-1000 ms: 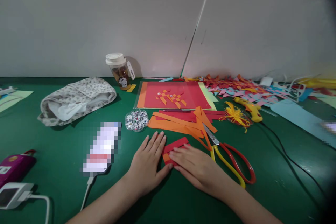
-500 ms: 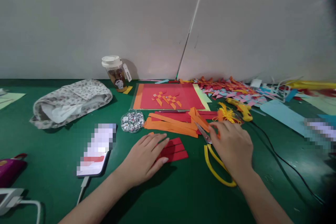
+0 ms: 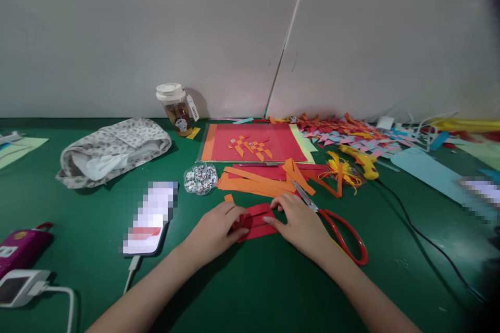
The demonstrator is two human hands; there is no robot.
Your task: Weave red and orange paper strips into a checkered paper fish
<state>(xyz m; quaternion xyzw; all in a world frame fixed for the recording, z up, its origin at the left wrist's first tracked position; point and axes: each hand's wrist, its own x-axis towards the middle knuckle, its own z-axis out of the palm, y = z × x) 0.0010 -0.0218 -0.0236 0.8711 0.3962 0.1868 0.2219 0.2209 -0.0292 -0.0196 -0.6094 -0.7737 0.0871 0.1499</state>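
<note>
Several red paper strips (image 3: pixel 255 222) lie side by side on the green table in front of me, slits between them. My left hand (image 3: pixel 214 226) grips their left end, fingers curled over it and thumb at the near edge. At the right end, my right hand (image 3: pixel 299 222) has thumb and fingers bent around the strips' edge. Scissors (image 3: pixel 346 237) with one red handle and some yellow showing lie beside my right hand, partly hidden by it. Orange paper strips (image 3: pixel 253 183) lie beyond, with a small orange piece (image 3: pixel 228 198) near my left fingers.
Behind stands a red sheet (image 3: pixel 222 138) bearing two woven paper fish (image 3: pixel 255 148). Left are googly eyes (image 3: pixel 200 179), a phone (image 3: pixel 150 218), a cloth bundle (image 3: pixel 113 151) and a lidded cup (image 3: pixel 175 109). Right are a glue gun (image 3: pixel 361 161), its cord, yellow string (image 3: pixel 344 173) and paper scraps (image 3: pixel 344 132).
My right hand has left the scissors and orange strip and moved left onto the red strips' right end. The scissors now show their red handle. My left hand has curled at the strips' left end.
</note>
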